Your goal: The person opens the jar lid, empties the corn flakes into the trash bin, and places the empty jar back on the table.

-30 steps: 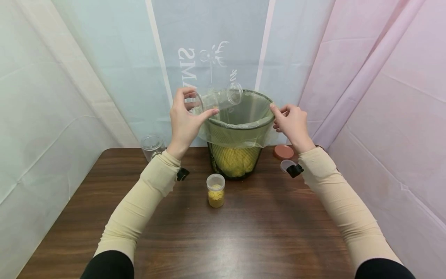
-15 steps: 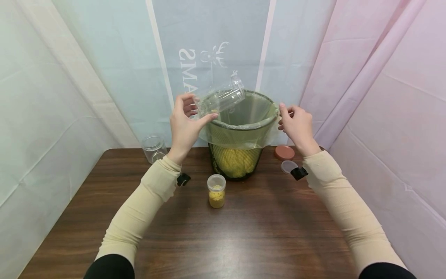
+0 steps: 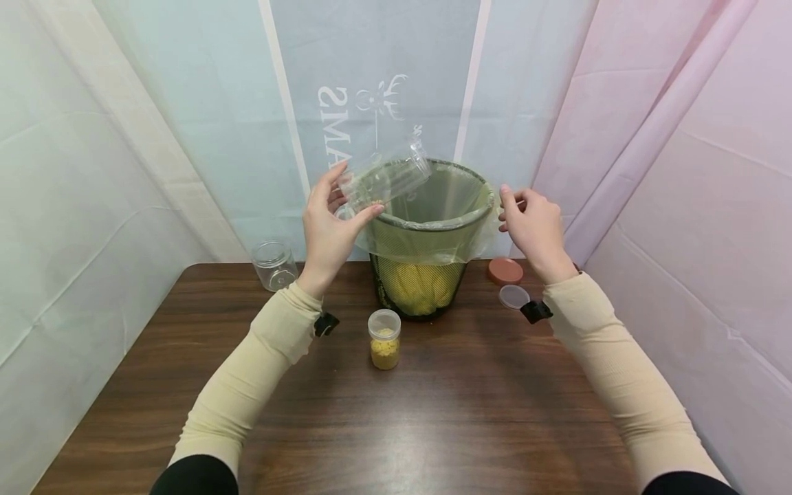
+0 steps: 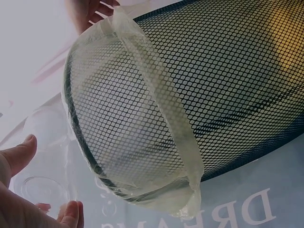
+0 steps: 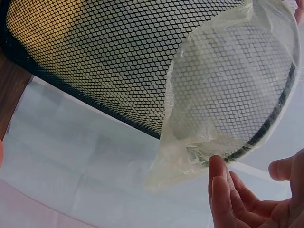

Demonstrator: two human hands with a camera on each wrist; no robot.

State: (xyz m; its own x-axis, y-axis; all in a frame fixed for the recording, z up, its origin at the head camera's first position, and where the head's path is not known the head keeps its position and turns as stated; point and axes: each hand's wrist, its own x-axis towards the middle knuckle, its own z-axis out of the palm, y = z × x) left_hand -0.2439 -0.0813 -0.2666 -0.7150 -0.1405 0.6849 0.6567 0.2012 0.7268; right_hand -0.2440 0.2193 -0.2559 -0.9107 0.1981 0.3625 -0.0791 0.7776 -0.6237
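Note:
My left hand (image 3: pixel 328 230) holds a clear plastic jar (image 3: pixel 396 177) by its base, thumb in front and fingers behind. The jar lies tilted over the left rim of a mesh waste bin (image 3: pixel 416 282), its mouth up and to the right. A few yellow bits show near its base. A translucent bag (image 3: pixel 421 244) lines the bin and folds down outside the rim; something yellow fills the bottom. Just off the right rim is my right hand (image 3: pixel 533 227), with nothing in it. The right wrist view shows its thumb apart from its fingers (image 5: pixel 223 194), close to the bag's edge.
In front of the bin stands a small clear jar (image 3: pixel 384 344) of yellow crumbs. Another clear jar (image 3: pixel 274 267) is at the back left. A reddish lid (image 3: pixel 504 271) and a clear lid (image 3: pixel 514 297) lie right of the bin. Curtains enclose the table (image 3: pixel 396 426).
My right hand has come away from the bin's right rim and moved slightly right. In my left hand the jar has turned a little, its mouth facing less toward the head camera.

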